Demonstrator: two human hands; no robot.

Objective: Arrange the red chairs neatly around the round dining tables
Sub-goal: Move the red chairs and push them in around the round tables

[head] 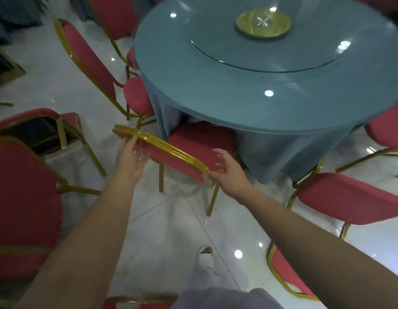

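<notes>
A red chair with a gold frame has its seat (pixel 200 139) tucked under the round table (pixel 260 101), which wears a blue cloth. Its backrest (pixel 171 150) faces me. My left hand (pixel 131 157) touches the left end of the backrest's top rail, with the thumb along the rail and the blurred fingers spread. At the right corner of the backrest, my right hand (pixel 227 170) has its thumb on the corner and its fingers loosely curved, not closed round it.
More red chairs ring the table: one at the left (pixel 86 61), one at the right (pixel 349 197), another at the far right (pixel 387 126). Close chairs stand at my left (pixel 22 197) and lower right (pixel 287 270). A glass turntable (pixel 260 56) tops the table. My foot (pixel 204 257) is on white tile.
</notes>
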